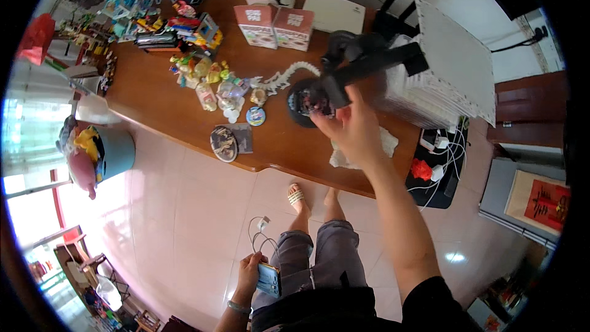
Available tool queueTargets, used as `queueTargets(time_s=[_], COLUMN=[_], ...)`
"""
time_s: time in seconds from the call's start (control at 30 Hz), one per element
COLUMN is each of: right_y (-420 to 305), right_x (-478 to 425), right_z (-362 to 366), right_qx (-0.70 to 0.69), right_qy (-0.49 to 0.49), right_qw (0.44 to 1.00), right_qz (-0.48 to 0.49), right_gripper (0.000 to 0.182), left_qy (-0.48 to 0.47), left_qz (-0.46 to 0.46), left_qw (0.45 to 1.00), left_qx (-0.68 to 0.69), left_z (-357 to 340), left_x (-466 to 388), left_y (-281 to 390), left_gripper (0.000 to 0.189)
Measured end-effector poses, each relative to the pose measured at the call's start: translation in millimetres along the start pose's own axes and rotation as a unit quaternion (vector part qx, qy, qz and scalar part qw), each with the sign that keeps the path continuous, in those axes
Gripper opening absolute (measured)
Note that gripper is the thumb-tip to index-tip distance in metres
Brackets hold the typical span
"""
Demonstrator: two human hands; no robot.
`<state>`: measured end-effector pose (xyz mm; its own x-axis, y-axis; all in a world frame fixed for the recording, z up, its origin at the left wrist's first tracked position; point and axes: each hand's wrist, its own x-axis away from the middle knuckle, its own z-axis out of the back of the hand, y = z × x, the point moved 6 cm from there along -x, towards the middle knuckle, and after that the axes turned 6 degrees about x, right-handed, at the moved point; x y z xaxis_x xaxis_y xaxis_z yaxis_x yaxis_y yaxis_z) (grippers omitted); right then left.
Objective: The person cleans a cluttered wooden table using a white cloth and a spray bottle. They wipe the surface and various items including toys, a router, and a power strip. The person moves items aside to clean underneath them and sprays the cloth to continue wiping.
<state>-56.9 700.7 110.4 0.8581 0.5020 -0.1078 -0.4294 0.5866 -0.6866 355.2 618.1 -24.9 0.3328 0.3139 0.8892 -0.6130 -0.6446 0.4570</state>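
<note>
My left hand holds a smartphone low beside my thigh. From the same hand dangles a white charging cable with a plug. Over the desk, my right hand is at the lower end of a black jointed stand, with fingers and thumb around it. Blur and overlap hide part of that grip. The stand's round base, with a dark patterned top, rests on the wood. A pale cloth lies partly under my right wrist.
The wooden desk bears small toys, a white articulated dragon figure, brick models, cartons and a router. A tall white stack stands at right, near a charger tangle. A blue bin sits left.
</note>
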Motion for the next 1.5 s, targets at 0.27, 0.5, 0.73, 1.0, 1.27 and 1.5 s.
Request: queueTargets(time_s=[0.27,0.5,0.73,1.0,1.27,1.5], right_y=[-25,-66,-125,-229,-245,-174], right_x=[-38,5,10,-61,-101,-76], right_z=[-7,-25,-61,-178,-247,-188], right_qx=[0.129,0.219,0.042,-0.035,0.025,-0.016], right_qy=[0.02,0.016,-0.097,-0.102,-0.14,-0.145], right_qw=[0.978,0.956,0.969,0.961,0.967,0.978], right_qz=[0.164,0.196,0.223,0.255,0.213,0.148], right_gripper=[0.01,0.014,0.022,0.027,0.032,0.032], left_qy=[0.027,0.045,0.062,0.106,0.206,0.193], left_qz=[0.01,-0.003,-0.018,-0.02,0.007,-0.014], left_qw=[0.999,0.998,0.998,0.991,0.96,0.962], left_qx=[0.026,0.04,0.017,0.085,0.191,0.193], left_z=[5,11,21,42,77,80], left_x=[8,8,10,27,40,32], left_y=[-2,0,-8,-32,-97,-94], left_gripper=[0.029,0.03,0.031,0.032,0.03,0.031])
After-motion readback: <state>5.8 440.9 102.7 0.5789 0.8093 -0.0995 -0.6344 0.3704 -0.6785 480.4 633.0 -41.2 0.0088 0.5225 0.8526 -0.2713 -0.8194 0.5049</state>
